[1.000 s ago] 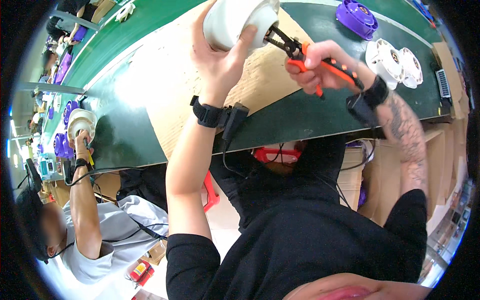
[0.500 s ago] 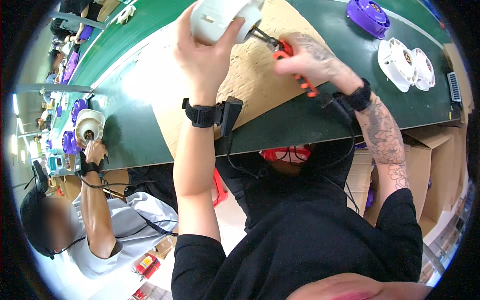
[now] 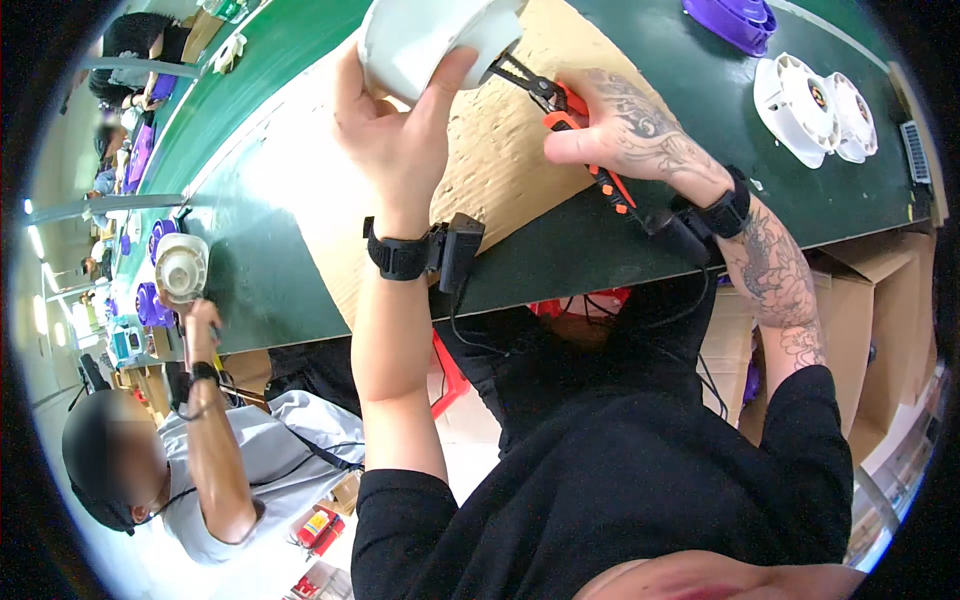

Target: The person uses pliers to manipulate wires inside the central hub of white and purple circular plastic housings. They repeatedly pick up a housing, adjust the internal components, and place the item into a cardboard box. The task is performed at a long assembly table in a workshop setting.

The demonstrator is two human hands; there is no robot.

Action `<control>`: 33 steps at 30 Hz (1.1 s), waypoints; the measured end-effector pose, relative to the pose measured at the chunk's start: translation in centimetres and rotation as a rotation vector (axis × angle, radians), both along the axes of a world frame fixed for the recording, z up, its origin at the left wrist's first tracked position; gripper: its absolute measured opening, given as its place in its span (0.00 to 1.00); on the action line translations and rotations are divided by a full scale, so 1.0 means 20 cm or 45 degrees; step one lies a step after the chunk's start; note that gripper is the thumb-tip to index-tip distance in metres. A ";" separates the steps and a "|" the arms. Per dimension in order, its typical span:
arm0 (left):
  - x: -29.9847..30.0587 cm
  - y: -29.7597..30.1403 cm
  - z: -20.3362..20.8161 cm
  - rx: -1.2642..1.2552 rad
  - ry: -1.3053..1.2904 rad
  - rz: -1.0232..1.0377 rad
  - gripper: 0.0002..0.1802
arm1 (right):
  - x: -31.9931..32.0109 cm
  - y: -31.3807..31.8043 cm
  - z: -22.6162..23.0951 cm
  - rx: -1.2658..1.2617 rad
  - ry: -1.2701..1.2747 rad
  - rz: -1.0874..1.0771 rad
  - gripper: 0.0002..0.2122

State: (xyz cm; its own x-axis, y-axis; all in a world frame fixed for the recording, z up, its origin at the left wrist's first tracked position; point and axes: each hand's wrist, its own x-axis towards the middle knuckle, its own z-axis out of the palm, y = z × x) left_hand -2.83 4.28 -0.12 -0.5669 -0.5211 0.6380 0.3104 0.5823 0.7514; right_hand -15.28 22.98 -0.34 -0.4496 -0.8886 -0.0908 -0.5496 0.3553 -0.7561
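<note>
One white housing (image 3: pixel 425 45) | in left grip (image 3: pixel 398 142) | right grip (image 3: pixel 622 128): pliers (image 3: pixel 561 120), tip contact unclear

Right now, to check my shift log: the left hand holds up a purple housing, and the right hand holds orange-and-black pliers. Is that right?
Not quite: the housing in the left hand is white, not purple, as the head view shows. The right hand does hold orange-and-black pliers.
</note>
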 end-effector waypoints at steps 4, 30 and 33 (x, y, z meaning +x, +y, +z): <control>-0.02 0.03 -0.02 0.253 0.328 -0.150 0.27 | -0.06 0.01 -0.05 -0.315 -1.481 0.542 0.14; -0.01 0.01 -0.02 -0.009 0.176 0.043 0.31 | 0.03 0.03 0.02 -0.153 0.063 -0.063 0.26; 0.01 0.03 -0.02 0.202 0.165 -0.046 0.27 | 0.02 0.04 0.02 -0.019 0.008 0.010 0.30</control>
State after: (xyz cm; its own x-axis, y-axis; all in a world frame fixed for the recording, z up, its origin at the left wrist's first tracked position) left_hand -2.57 4.78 -0.62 -0.5054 -0.6017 0.6185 0.4291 0.4466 0.7851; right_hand -14.90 23.70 -0.03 -0.4428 -0.8935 -0.0745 -0.5575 0.3395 -0.7576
